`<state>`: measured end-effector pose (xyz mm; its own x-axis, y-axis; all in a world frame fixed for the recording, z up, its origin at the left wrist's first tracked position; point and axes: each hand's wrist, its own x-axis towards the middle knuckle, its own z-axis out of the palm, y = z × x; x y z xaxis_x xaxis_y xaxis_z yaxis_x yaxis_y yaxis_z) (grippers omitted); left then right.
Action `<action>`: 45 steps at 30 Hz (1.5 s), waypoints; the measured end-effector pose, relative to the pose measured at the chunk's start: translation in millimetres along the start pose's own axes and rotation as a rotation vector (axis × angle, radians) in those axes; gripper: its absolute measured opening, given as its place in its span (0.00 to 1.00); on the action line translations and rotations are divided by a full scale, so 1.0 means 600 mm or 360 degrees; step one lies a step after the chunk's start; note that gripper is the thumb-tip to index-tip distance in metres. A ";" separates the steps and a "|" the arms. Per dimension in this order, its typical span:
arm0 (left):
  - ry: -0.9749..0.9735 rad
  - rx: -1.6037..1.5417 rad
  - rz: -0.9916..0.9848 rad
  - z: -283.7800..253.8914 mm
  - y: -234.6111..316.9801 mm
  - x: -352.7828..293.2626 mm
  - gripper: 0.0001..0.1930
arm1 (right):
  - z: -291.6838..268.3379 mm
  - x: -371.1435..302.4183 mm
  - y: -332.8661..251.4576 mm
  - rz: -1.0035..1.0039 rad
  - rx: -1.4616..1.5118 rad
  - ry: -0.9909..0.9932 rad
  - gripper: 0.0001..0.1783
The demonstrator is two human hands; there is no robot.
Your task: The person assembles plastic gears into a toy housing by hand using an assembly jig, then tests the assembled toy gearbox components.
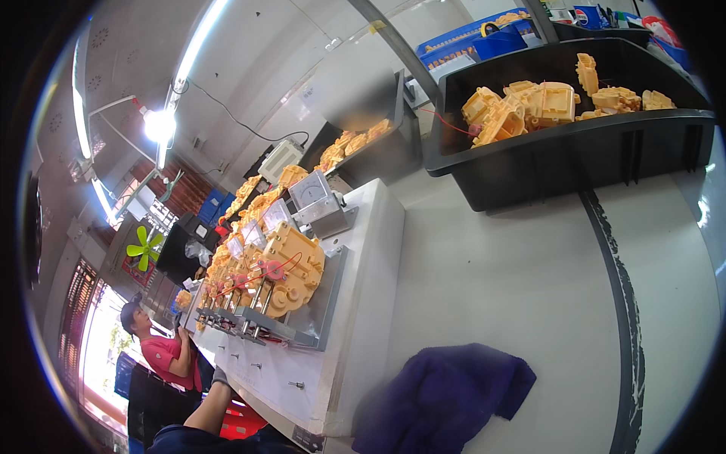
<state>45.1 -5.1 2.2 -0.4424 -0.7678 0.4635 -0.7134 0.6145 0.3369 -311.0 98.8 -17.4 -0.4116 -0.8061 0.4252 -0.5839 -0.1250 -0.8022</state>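
My left hand [219, 376], in a grey glove, is by the near edge of the white workbench [363, 303]; its forearm rises from a dark blue sleeve at the lower edge. The fingers are too small and hidden to tell their pose or whether they hold anything. Nearest to it on the bench are several small metal toggle levers [296, 385]. Beyond these, a pale orange plastic housing [291, 265] sits on a grey metal fixture [321, 321] with metal rods and a red wire. Behind stands a dial meter [316, 200]. My right hand is out of view.
A black crate [567, 155] of orange plastic parts stands at the upper right, another black crate [401, 144] left of it. A purple cloth [446, 401] lies right of the bench. A person in a pink shirt [170, 359] stands at the left, near a green fan [144, 248].
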 end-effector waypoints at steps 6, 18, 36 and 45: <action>-0.0040 -0.0018 -0.0013 -0.003 0.002 0.001 0.09 | -0.015 0.016 -0.005 0.0061 0.0049 -0.0229 0.14; 0.0020 -0.0021 0.0026 0.000 0.002 -0.003 0.09 | 0.009 -0.004 -0.010 -0.0140 -0.0103 0.0051 0.10; 0.0073 0.0019 0.0040 0.004 0.001 -0.005 0.09 | 0.018 -0.010 0.020 -0.0302 -0.0251 0.0244 0.07; 0.0111 -0.0044 0.0069 0.005 0.000 -0.004 0.08 | 0.018 -0.011 0.024 -0.0302 -0.0198 0.0232 0.07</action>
<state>44.4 -3.7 -1.5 -0.4329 -0.7264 0.5337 -0.6789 0.6523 0.3372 -309.1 95.9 -36.3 -0.3775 -0.6821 0.6263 -0.7380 -0.1869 -0.6484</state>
